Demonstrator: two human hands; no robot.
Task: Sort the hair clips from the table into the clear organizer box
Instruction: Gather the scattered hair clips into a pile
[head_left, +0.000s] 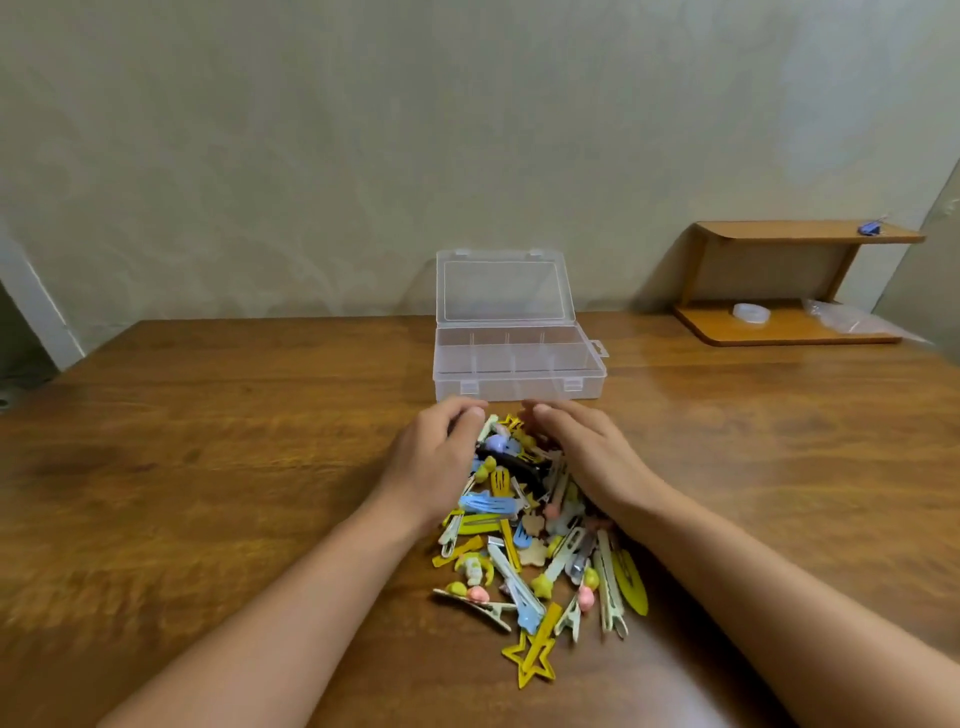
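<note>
Clips (524, 530) lie heaped on the table (208, 467) just in front of the box (519, 371), a loose pile of yellow, pale blue, cream and pink pieces, with one dark clip near the far end. Some are long flat snap clips, others narrow beak-shaped ones with small charms on them. A yellow star clip (532, 657) sits at the near edge of the pile, and a yellow oval one lies at its right side.

The left hand (434, 460) and right hand (584, 452) flank the far end of the heap, palms turned inward, fingers loosely curved against the clips. Whether either hand grips a clip cannot be told.

The box is clear plastic, with its lid standing upright behind it. Dividers split the inside into compartments, and no clips show in them. Two small latches sit on its front wall.

The table is brown wood with a visible grain. Behind it rises a plain pale wall. At the far right stands a small wooden shelf (779, 332), bearing a roll of tape (750, 313) on its lower level and a small blue thing (868, 227) on top.
</note>
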